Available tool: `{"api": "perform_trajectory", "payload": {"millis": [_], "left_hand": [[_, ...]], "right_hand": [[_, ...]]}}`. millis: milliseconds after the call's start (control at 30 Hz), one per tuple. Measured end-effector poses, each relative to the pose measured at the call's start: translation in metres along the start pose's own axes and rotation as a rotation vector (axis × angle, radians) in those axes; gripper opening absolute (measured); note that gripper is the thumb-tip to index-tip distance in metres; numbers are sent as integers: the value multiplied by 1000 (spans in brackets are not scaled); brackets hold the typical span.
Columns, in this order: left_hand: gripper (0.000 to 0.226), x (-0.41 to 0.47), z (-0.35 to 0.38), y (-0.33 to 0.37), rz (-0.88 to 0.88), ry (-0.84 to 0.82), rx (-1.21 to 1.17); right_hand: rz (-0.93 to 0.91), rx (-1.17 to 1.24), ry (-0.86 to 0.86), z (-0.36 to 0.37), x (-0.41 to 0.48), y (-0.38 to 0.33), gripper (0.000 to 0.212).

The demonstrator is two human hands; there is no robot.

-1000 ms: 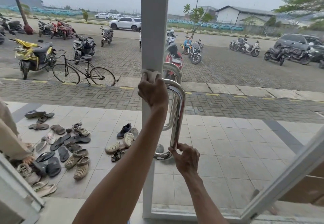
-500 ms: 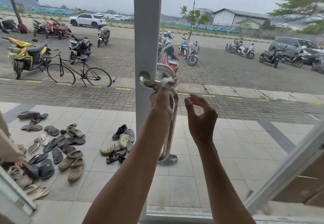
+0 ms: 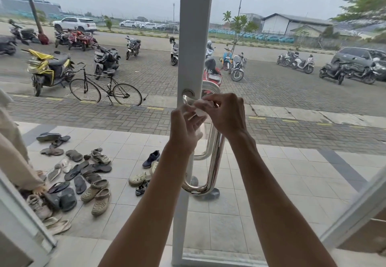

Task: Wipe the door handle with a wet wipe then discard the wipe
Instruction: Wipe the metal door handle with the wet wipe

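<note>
Pinching a small white wet wipe (image 3: pixel 200 108) between both hands at the centre of the frame, right at the upper bend of the chrome door handle (image 3: pixel 215 158). Left hand (image 3: pixel 184 127) raised from below, fingers curled up to the wipe's lower edge; right hand (image 3: pixel 226 113) arched over from the right, fingertips closed on the wipe's top. Wipe crumpled, touching or just in front of the handle's top curve; cannot tell which. Handle bolted to the white door frame (image 3: pixel 195 37), running down the middle to a lower bend near centre bottom. Beyond the glass: scattered sandals and shoes (image 3: pixel 83 175) on pale tiles at lower left, a black bicycle (image 3: pixel 105 89) at left, parked scooters across the upper half.
</note>
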State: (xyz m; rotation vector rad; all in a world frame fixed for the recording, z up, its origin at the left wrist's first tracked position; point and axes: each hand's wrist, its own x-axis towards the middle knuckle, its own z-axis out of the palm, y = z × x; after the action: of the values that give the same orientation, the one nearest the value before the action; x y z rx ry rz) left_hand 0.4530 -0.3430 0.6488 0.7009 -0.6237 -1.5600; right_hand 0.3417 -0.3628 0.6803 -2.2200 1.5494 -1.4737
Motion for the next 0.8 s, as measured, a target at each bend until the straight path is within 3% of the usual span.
{"api": "perform_trajectory", "payload": {"millis": [67,167,367,433,500,600,633,700,800], "left_hand": [[20,1,-4,-2,-13,62,-8],[20,6,-8,-4,-39,-17,-88],[17,10,-13,-6,34,30,-118],[13,9,-14,-8,48,54,-155],[10,9,-15,-11,62,64,-179],[25,8,-16,-11,75,67,-184],[26,9,-15,-10,74,62,-190],[21,10,-15,-7,63,48,-204],[17,14,-14,-3,61,35,-198]], "right_hand": [[17,-12,-54,1,6,1,34],[44,71,-190,-1,15,3,39],[67,151,-465,-13,34,11,28],[135,91,-498,-11,41,9,49],[197,69,-495,-7,47,8,57],[174,126,-388,-2,46,5,21],[122,108,-314,-2,43,5,19],[-8,20,-203,-2,36,4,18],[-137,-158,-144,-3,31,-1,35]]}}
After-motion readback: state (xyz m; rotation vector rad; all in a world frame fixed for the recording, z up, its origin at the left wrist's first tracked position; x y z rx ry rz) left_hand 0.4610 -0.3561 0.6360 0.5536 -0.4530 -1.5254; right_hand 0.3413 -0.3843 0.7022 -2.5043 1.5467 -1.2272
